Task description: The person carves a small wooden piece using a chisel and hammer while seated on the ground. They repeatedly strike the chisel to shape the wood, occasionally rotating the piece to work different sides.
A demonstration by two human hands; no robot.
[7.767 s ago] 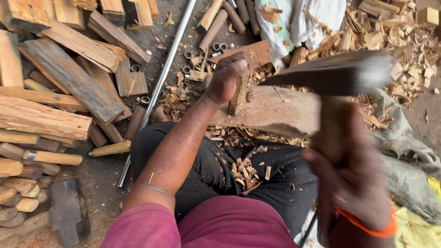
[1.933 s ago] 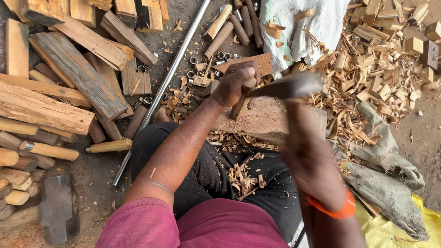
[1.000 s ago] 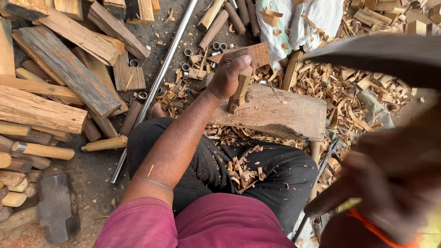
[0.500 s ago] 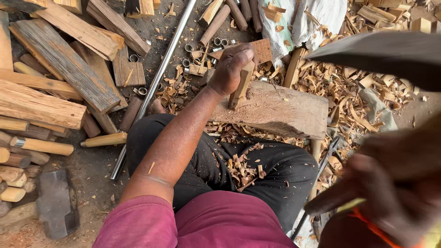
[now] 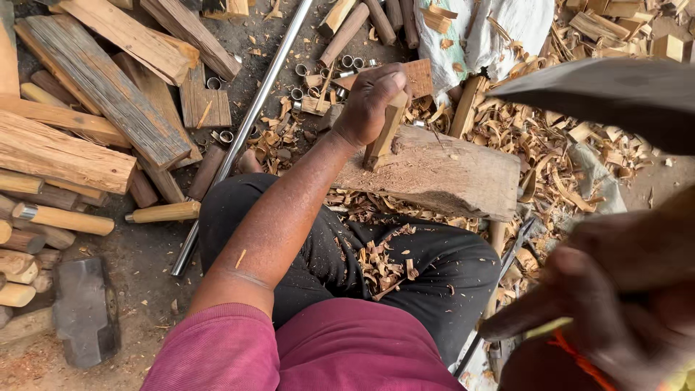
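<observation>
My left hand (image 5: 371,101) grips a short wooden piece (image 5: 384,134) and stands it on end, slightly tilted, on a flat wooden chopping block (image 5: 452,174) that lies in front of my legs. My right hand (image 5: 615,311) is raised close to the camera at the lower right, blurred, closed on the handle of a chopping tool. The tool's dark, wide blade (image 5: 615,94) hangs high at the upper right, well above and to the right of the wooden piece. An orange band circles my right wrist.
Split planks and logs (image 5: 94,123) pile up at the left, with rounded wooden handles (image 5: 65,217) beside them. A metal pipe (image 5: 239,137) runs diagonally. Small metal rings (image 5: 347,64), shavings (image 5: 536,137), a white sack (image 5: 499,29) and a heavy hammer head (image 5: 85,308) lie around.
About two seconds ago the blade was down at the wooden piece; since then my right hand has lifted it up and to the right, near the camera. My left hand keeps holding the piece.
</observation>
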